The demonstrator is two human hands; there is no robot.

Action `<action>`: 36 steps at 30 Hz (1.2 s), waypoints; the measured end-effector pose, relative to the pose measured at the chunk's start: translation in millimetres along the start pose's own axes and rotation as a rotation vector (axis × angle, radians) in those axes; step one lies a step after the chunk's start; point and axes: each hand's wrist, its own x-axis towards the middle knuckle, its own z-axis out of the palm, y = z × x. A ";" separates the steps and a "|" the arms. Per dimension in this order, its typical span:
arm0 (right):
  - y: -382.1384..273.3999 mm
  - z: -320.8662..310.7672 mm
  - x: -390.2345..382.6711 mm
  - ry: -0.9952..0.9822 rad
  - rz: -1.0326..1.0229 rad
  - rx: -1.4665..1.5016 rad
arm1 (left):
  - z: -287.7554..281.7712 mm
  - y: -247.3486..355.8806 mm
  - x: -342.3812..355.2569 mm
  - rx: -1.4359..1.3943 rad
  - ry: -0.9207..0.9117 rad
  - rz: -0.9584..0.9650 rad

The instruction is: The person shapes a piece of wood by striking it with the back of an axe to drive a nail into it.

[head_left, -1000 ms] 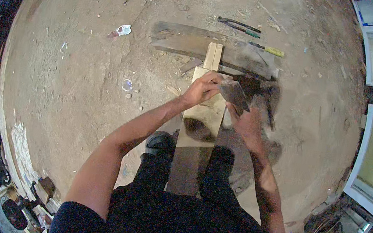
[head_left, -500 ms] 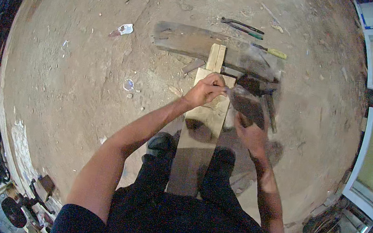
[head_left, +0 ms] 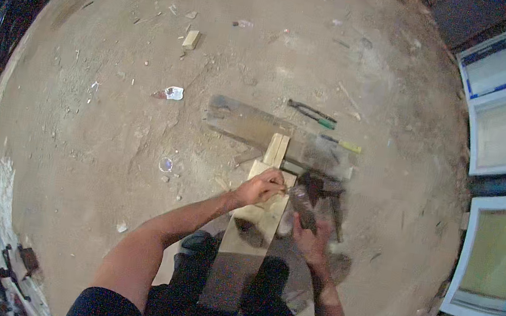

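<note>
My left hand is closed in a pinch above a pale wooden board that runs lengthwise between my legs. What its fingertips hold is too small to make out. In my right hand, beside the board's right edge, is a dark, broad, flat piece, blurred, its far end close to my left fingertips. A narrower pale wood piece extends from the board's far end onto a weathered plank. Just beyond my right hand lies a dark tool with a handle, perhaps a hammer.
Green-handled pincers and a yellow-handled tool lie by the plank. Scattered on the dirt floor are a small wood block and a white-and-red wrapper. White-framed panels stand along the right side.
The view has tilted up, so the board, plank and tools appear lower. Both hands stay at the board; the dark piece in my right hand has turned to a steeper, narrower angle.
</note>
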 end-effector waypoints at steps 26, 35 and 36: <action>-35.5 -19.8 20.4 -0.596 0.307 0.019 | -0.1 -6.8 -9.8 0.064 -0.004 -0.043; -13.6 -1.5 -0.6 -0.238 0.094 0.109 | 5.1 -22.3 -11.6 -0.018 -0.024 -0.058; -27.9 -13.7 1.5 -0.248 0.111 0.107 | 4.0 -18.1 -12.0 -0.005 -0.012 -0.037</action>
